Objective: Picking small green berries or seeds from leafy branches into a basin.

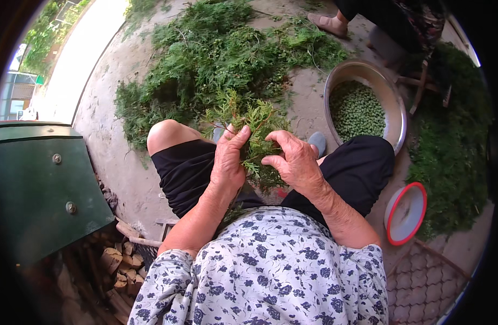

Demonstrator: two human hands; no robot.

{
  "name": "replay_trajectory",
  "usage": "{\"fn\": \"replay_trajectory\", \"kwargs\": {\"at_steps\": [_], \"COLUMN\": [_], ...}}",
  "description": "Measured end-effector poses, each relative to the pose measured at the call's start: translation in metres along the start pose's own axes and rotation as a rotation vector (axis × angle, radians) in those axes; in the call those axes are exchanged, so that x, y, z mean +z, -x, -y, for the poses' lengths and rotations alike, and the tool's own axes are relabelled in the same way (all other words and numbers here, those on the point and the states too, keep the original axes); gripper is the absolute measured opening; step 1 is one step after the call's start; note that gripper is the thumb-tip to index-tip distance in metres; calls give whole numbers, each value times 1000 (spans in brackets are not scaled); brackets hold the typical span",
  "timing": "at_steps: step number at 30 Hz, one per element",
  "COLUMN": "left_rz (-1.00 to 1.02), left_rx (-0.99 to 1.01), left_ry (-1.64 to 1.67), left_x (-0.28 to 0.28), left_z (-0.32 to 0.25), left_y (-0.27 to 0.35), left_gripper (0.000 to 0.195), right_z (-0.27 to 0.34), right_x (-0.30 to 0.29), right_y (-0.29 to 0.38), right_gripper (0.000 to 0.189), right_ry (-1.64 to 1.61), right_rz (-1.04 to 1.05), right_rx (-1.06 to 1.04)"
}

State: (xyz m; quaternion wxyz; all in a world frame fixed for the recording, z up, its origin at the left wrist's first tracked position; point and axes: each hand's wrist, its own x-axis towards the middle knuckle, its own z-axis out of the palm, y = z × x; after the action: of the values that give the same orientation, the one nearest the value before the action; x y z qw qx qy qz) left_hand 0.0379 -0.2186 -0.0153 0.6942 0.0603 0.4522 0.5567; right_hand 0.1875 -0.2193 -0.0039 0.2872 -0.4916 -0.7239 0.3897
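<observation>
My left hand (229, 158) is closed around a leafy arborvitae branch (255, 156), thumb uppermost, above my lap. The branch's flat green sprays fan out past my fingers, and some of its foliage hangs down between my knees. To its right, my right hand (291, 158) is at the edge of the sprays with thumb and forefinger apart. Nothing shows between those two fingertips; the inside of that palm is hidden. Beyond my right knee stands a wide metal basin (400, 122), partly filled with small round green cones (356, 109).
A large heap of cut conifer branches (216, 53) covers the concrete ahead. More greenery (448, 162) lies at the right, near a red-rimmed white basin (423, 195). Another person's foot (332, 24) is at the top. Left are a green metal panel (41, 183) and split firewood (125, 264).
</observation>
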Motion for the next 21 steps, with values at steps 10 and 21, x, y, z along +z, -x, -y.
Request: {"fn": "replay_trajectory", "kwargs": {"at_steps": [10, 21], "left_rz": [205, 162], "left_rx": [-15, -62], "left_ry": [-795, -292], "left_x": [-29, -21], "left_z": [-3, 2], "left_y": [4, 11], "left_gripper": [36, 22], "right_z": [-15, -7], "right_x": [11, 16], "right_y": [-4, 8], "right_gripper": [23, 29], "right_ry": [232, 379], "right_rz": [-231, -308], "right_rx": [-269, -363]}}
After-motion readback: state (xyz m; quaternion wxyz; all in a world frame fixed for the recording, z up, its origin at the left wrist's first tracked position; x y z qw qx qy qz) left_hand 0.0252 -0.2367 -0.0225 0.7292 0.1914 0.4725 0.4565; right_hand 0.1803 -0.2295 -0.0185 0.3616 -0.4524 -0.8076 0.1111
